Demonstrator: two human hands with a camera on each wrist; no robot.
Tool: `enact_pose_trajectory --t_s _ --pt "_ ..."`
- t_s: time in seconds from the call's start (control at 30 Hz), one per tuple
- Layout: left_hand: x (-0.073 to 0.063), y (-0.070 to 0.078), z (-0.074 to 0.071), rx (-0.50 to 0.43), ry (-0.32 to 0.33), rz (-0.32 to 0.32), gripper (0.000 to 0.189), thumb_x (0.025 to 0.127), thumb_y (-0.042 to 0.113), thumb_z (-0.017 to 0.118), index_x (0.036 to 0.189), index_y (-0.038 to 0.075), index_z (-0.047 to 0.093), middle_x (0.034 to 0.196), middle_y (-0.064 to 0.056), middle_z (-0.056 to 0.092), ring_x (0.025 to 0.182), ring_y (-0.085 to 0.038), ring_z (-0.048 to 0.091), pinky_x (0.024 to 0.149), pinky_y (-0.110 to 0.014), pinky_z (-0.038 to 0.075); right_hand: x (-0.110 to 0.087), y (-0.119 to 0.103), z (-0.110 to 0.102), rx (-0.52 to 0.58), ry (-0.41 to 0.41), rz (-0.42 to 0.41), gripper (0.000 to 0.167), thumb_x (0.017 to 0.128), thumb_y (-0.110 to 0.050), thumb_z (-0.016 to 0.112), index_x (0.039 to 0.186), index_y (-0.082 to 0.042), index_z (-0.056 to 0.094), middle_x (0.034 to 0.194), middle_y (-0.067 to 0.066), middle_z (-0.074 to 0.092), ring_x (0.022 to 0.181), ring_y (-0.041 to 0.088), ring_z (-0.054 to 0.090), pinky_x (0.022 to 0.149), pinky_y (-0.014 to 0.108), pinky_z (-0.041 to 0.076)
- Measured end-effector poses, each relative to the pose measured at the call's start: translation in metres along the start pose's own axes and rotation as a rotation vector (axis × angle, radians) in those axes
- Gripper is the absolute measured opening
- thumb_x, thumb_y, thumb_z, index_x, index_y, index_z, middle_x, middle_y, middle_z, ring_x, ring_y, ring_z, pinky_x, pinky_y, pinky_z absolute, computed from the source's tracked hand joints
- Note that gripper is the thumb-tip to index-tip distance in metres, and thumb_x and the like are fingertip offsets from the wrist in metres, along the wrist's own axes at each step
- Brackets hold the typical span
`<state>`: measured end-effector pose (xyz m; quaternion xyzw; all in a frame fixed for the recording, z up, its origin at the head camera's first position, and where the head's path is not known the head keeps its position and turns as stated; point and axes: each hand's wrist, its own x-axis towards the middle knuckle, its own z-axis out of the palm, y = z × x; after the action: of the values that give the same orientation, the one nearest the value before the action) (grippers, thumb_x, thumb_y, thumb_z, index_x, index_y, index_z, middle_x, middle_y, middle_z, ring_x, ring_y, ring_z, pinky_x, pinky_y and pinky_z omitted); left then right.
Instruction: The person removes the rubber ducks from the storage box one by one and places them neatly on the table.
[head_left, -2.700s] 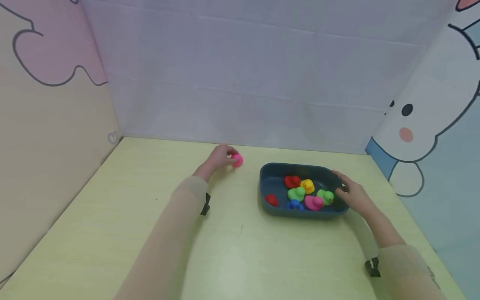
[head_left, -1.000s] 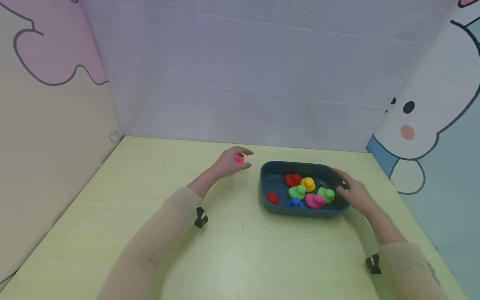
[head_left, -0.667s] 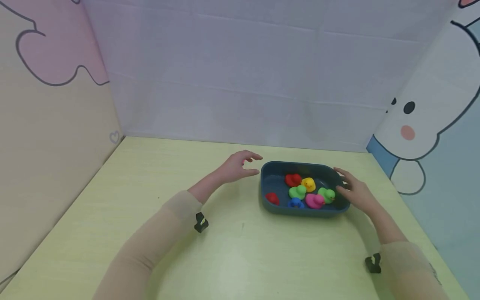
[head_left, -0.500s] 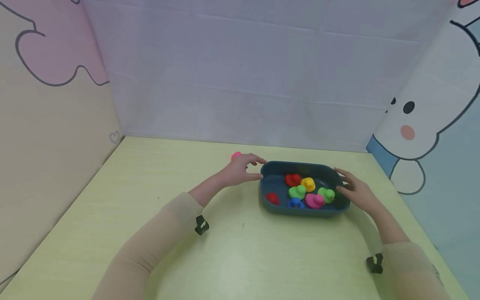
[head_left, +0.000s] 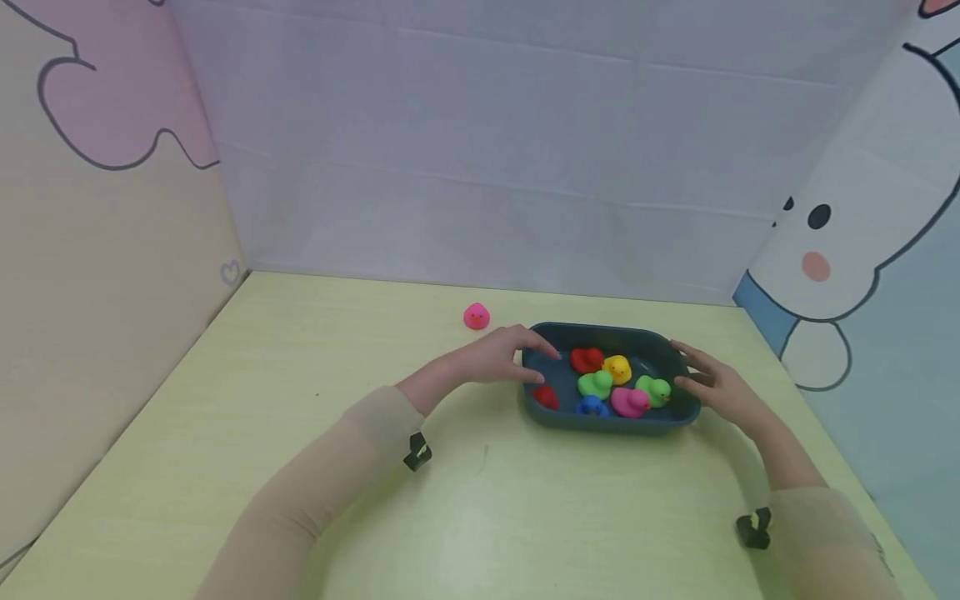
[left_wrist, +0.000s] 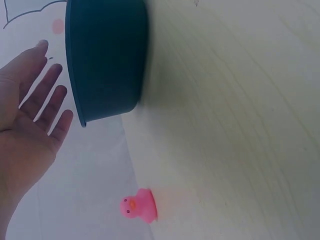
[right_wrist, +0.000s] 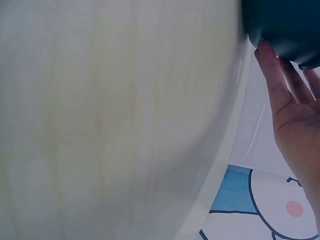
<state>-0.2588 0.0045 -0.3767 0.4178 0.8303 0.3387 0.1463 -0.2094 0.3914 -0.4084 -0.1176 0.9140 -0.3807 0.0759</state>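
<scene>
A pink rubber duck (head_left: 476, 317) sits alone on the table near the back wall; it shows on its side low in the left wrist view. My left hand (head_left: 498, 354) reaches over the left rim of a dark blue plastic basin (head_left: 540, 333), fingers spread and holding nothing. My right hand (head_left: 723, 396) holds the basin's right end, thumb over the rim and fingers along the outer wall, as the right wrist view shows. Inside lie rubber ducks: a red duck (head_left: 587, 360), a yellow duck (head_left: 617, 368), green ducks (head_left: 596, 384), a magenta duck (head_left: 630, 402), a blue duck (head_left: 592, 407) and another red one, partly hidden.
The pale yellow table (head_left: 480, 500) ends at a whitish back wall (head_left: 450, 167). Side panels stand left and right, the right panel (head_left: 840, 242) printed with a cartoon animal. Black clips hang at both sleeves.
My left hand has let go of the pink duck, leaving it by the back wall, and moved right and nearer to the basin's left rim. My right hand has stayed at the basin.
</scene>
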Motion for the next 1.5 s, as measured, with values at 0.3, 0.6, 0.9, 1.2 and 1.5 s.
enact_pose_trajectory --t_s 0.3,0.6,0.9,1.2,1.5 --pt "0.017 0.001 0.000 0.118 -0.154 0.046 0.035 0.085 0.022 0.071 0.119 0.017 0.065 0.120 0.007 0.060 0.118 -0.014 0.048 0.103 -0.032 0.039 -0.002 -0.003 -0.001 -0.003 -0.001 -0.006 0.064 0.097 -0.021 0.054 0.151 -0.012 0.020 0.148 0.034 0.022 0.124 0.058 0.034 0.085 0.059 0.047" --pt "0.034 0.002 -0.002 0.204 -0.290 0.064 0.033 0.082 0.019 0.074 0.115 0.019 0.068 0.114 0.009 0.064 0.114 -0.011 0.052 0.101 -0.025 0.039 -0.001 -0.003 -0.001 -0.002 -0.004 0.007 0.064 0.097 -0.022 0.053 0.151 -0.012 0.019 0.148 0.033 0.021 0.126 0.058 0.032 0.087 0.059 0.046" --pt "0.044 0.004 -0.003 0.230 -0.401 0.019 0.031 0.082 0.020 0.074 0.112 0.020 0.069 0.106 0.011 0.067 0.104 -0.005 0.055 0.090 -0.018 0.044 0.000 -0.001 0.000 0.008 -0.010 0.009 0.064 0.098 -0.023 0.051 0.151 -0.013 0.019 0.150 0.031 0.019 0.127 0.058 0.030 0.088 0.060 0.045" --pt "0.045 0.009 0.000 0.215 -0.428 -0.026 0.029 0.081 0.024 0.075 0.109 0.020 0.070 0.102 0.011 0.066 0.101 -0.006 0.055 0.086 -0.017 0.045 -0.001 0.001 -0.001 -0.012 -0.010 0.015 0.063 0.097 -0.022 0.051 0.151 -0.013 0.019 0.149 0.033 0.020 0.126 0.059 0.031 0.087 0.060 0.046" --pt "0.045 0.006 0.005 0.246 -0.404 -0.022 0.022 0.082 0.025 0.074 0.103 0.021 0.071 0.097 0.011 0.065 0.095 -0.006 0.055 0.082 -0.016 0.045 -0.002 -0.001 -0.001 -0.023 -0.008 0.003 0.064 0.097 -0.022 0.052 0.151 -0.013 0.019 0.148 0.033 0.021 0.125 0.059 0.031 0.086 0.059 0.046"
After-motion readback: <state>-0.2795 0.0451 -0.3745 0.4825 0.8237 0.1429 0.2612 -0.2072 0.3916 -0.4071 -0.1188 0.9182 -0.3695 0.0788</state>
